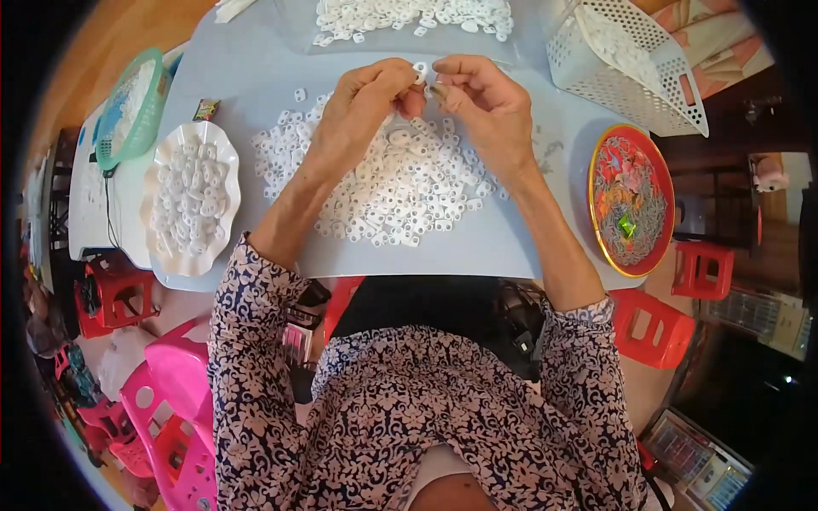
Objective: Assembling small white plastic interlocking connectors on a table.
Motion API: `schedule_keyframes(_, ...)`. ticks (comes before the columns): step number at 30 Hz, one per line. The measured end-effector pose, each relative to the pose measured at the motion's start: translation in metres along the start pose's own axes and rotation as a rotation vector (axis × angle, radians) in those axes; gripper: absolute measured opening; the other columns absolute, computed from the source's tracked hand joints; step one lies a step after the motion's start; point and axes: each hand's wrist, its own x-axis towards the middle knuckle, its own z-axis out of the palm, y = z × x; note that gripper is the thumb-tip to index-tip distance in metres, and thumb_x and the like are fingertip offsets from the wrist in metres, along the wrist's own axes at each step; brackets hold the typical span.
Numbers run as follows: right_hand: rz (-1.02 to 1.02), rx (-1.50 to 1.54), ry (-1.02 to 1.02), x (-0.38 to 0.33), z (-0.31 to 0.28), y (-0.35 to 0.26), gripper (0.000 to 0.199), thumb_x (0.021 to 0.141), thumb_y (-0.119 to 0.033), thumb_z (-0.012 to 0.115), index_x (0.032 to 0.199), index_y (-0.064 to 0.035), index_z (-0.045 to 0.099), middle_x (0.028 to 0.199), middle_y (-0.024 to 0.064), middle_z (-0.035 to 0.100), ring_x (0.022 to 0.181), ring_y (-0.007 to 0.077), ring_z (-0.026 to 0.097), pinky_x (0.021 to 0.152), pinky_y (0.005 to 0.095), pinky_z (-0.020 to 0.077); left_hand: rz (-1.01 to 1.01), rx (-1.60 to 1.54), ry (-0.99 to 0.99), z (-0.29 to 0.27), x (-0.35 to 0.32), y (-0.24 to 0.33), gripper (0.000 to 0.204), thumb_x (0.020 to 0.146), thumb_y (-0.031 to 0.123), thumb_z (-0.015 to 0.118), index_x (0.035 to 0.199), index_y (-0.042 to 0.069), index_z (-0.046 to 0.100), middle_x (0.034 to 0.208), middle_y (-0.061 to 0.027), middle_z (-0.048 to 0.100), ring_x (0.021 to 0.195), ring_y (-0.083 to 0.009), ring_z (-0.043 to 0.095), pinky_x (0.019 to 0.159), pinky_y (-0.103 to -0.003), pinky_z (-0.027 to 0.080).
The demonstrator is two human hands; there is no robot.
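A teal mesh basket (129,106) sits at the far left edge of the tabletop (247,77). Just right of it, near the left edge, a white scalloped dish (189,198) is filled with small white plastic rings. Beyond the dish lies a small wrapped sweet (205,109).

In the middle of the tabletop a loose heap of white plastic pieces (400,192) spreads out. Above the heap's far side, the left hand (362,115) has its grip pinched shut, thumb and forefinger on a small white ring (420,71). The right hand (481,102) meets it from the other side, its fingertips (440,88) also closed against the same ring, so the piece is held between both hands, off the tabletop.

At the far edge, a clear sheet carries a second pile of white pieces (417,17). Toward the far right corner a white perforated basket (630,64) lies tilted on its side. Near the right edge sits a round red tray with a gold rim (630,200); what it holds is a tangle too fine to make out, with a small green bit among it.
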Motion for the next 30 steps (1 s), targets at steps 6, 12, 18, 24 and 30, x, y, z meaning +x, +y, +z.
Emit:
schedule_keyframes(6,0.011,-0.063,-0.028,-0.001,0.002,-0.003,0.022,0.084,0.000,0.061,0.106,-0.0003,0.059,0.086,0.0016,0.062,0.076,0.0062,0.057,0.071,0.0209,0.0488,0.091,0.183,-0.026,0.000,-0.001,0.005,0.030,0.091,0.022,0.044,0.073,0.001,0.056,0.066,-0.0015,0.054,0.065,-0.0093,0.047,0.064,-0.024,0.040)
schedule_keyframes(12,-0.014,-0.076,-0.062,-0.001,0.001,0.001,0.023,0.084,0.000,0.059,0.107,-0.0003,0.058,0.084,0.0009,0.062,0.075,0.0064,0.057,0.070,0.0208,0.0487,0.175,0.503,-0.103,-0.008,0.001,0.008,0.027,0.091,0.021,0.044,0.073,0.002,0.051,0.063,-0.0010,0.048,0.060,-0.0100,0.043,0.055,-0.026,0.037)
schedule_keyframes(18,-0.057,-0.106,-0.075,-0.002,0.002,0.003,0.023,0.085,0.001,0.058,0.107,0.0005,0.059,0.084,0.0003,0.060,0.075,0.0065,0.057,0.069,0.0210,0.0489,0.218,0.534,-0.233,-0.013,0.004,0.012,0.026,0.092,0.022,0.044,0.076,0.002,0.051,0.063,-0.0019,0.048,0.060,-0.0113,0.044,0.055,-0.027,0.037)
schedule_keyframes(24,-0.112,-0.028,-0.005,-0.001,0.006,0.002,0.021,0.086,0.000,0.060,0.107,0.0011,0.060,0.083,0.0004,0.059,0.076,0.0081,0.059,0.071,0.0224,0.0511,0.158,0.322,-0.148,-0.004,0.004,0.004,0.029,0.094,0.023,0.042,0.077,0.001,0.053,0.065,-0.0016,0.051,0.063,-0.0103,0.046,0.060,-0.026,0.038)
schedule_keyframes(30,-0.082,-0.013,-0.016,-0.002,0.007,-0.001,0.022,0.084,0.000,0.062,0.107,0.0011,0.060,0.080,0.0004,0.058,0.074,0.0082,0.059,0.069,0.0224,0.0513,0.154,0.275,-0.097,0.000,0.004,-0.006,0.030,0.094,0.024,0.041,0.079,0.000,0.053,0.065,-0.0021,0.051,0.063,-0.0103,0.046,0.060,-0.026,0.038)
